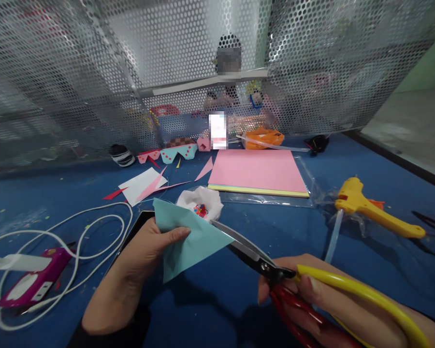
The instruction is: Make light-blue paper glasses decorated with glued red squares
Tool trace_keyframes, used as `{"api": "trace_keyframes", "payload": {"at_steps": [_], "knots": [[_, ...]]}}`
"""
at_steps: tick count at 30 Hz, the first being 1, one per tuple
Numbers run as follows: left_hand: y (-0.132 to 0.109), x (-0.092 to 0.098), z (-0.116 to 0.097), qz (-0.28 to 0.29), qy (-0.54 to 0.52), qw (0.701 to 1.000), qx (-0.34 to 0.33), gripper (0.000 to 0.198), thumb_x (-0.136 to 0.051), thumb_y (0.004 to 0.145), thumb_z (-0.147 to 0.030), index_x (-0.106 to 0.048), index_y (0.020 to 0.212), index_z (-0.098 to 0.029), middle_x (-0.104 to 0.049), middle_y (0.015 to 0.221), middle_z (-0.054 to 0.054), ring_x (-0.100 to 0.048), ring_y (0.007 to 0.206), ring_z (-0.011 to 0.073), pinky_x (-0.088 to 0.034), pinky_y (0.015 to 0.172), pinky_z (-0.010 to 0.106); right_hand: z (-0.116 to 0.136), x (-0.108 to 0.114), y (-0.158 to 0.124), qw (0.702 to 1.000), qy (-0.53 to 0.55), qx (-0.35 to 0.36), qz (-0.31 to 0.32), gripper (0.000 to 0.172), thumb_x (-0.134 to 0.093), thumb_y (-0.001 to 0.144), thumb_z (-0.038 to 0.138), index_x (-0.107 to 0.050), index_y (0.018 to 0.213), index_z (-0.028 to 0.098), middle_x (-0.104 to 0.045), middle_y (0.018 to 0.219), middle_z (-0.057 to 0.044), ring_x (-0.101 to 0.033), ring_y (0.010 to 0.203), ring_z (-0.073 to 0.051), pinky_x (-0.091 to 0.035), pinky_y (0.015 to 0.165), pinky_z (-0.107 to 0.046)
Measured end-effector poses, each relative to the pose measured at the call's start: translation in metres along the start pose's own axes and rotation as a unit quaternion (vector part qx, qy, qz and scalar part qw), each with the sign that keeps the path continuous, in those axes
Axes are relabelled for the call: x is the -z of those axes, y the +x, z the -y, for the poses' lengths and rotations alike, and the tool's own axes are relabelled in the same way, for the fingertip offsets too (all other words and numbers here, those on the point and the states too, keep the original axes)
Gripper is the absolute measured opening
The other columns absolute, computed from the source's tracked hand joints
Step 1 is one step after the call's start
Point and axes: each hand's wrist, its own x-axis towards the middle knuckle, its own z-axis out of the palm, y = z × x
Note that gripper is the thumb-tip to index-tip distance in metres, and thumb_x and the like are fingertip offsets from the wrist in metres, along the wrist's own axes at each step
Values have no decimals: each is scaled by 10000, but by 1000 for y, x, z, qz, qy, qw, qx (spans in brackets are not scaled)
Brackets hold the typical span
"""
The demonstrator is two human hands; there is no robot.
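Pinches a light-blue triangular paper sheet [192, 241] in the grip of the left hand [145, 251], thumb pressed on top, just above the blue surface [58, 193]. Clamps the grip of the right hand [311, 295] around the red and yellow handles of steel scissors [250, 253], blades lying against the sheet's right edge. Shows, just behind the sheet, a crumpled white paper [201, 203] with coloured bits; further back, a pink paper stack [255, 171]; at right, a yellow glue gun [377, 212].

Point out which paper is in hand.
The teal triangular sheet, pinched in the left hand against the scissors; the pink stack and white scraps lie farther back.
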Motion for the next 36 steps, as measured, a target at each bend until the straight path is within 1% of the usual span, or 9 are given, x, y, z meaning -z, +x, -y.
{"api": "trace_keyframes", "payload": {"at_steps": [5, 9, 16, 18, 21, 23, 27, 31, 36], "knots": [[-1, 0, 0, 0, -1, 1000, 2, 295, -969, 512, -307, -794, 716, -186, -760, 644, 31, -695, 598, 157, -552, 586, 220, -2, 0, -3, 999, -29, -18, -19, 587, -360, 976, 675, -566, 1276, 215, -465, 699, 52, -334, 449, -16, -259, 398, -125], [-1, 0, -1, 0, 0, 1000, -10, 321, -963, 521, -312, -803, 764, -176, -766, 664, 41, -702, 611, 171, -561, 598, 235, 3, 2, -4, 998, -46, -36, -17, 602, -356, 967, 692, -568, 1272, 218, -483, 725, 40, -356, 474, -23, -256, 406, -127], [-4, -2, -2, -5, -10, 1000, -6, 402, -971, 500, -313, -808, 833, -159, -789, 723, 75, -737, 665, 235, -585, 613, 285, 2, 1, -7, 998, -38, -43, -13, 582, -368, 959, 696, -570, 1295, 266, -507, 760, 27, -381, 516, -46, -304, 433, -136], [-4, -3, -2, -11, -14, 1000, -9, 415, -968, 504, -303, -808, 862, -166, -806, 799, 85, -747, 701, 241, -587, 617, 280, 0, 0, -8, 998, -18, -49, -23, 575, -394, 946, 703, -569, 1310, 293, -567, 826, -2, -476, 594, -74, -399, 499, -148], [-6, -4, -3, -11, -19, 1000, -20, 374, -962, 512, -263, -805, 839, -170, -812, 842, 79, -738, 671, 211, -592, 638, 277, -4, 0, -10, 998, 2, -50, -39, 589, -432, 915, 722, -571, 1323, 320, -645, 1103, -73, -618, 854, -155, -527, 709, -222], [-7, -7, -3, -4, -23, 999, -24, 356, -960, 509, -246, -802, 818, -169, -809, 808, 65, -722, 625, 188, -593, 644, 276, -9, 1, -11, 998, 4, -51, -34, 611, -437, 901, 737, -566, 1337, 328, -649, 1189, -88, -643, 936, -188, -545, 780, -257], [-11, -12, -3, 4, -26, 1000, -7, 378, -960, 509, -236, -800, 847, -182, -809, 811, 48, -711, 611, 168, -585, 634, 262, -19, 4, -13, 998, 26, -50, -31, 634, -442, 892, 746, -553, 1357, 329, -652, 1237, -94, -669, 977, -205, -557, 798, -267], [-10, -13, 0, 19, -13, 1000, 11, 379, -964, 502, -255, -802, 834, -173, -806, 797, 54, -702, 604, 161, -577, 628, 254, -16, 3, -11, 998, 15, -57, -20, 681, -443, 862, 786, -557, 1346, 321, -652, 1195, -89, -666, 934, -185, -554, 790, -257], [-7, -12, 3, 33, 1, 999, 16, 328, -955, 527, -252, -797, 800, -164, -800, 779, 58, -703, 621, 165, -568, 635, 250, -6, 2, -9, 999, 8, -38, 0, 632, -356, 937, 731, -542, 1348, 288, -641, 1080, -67, -630, 868, -137, -529, 742, -215]]}}
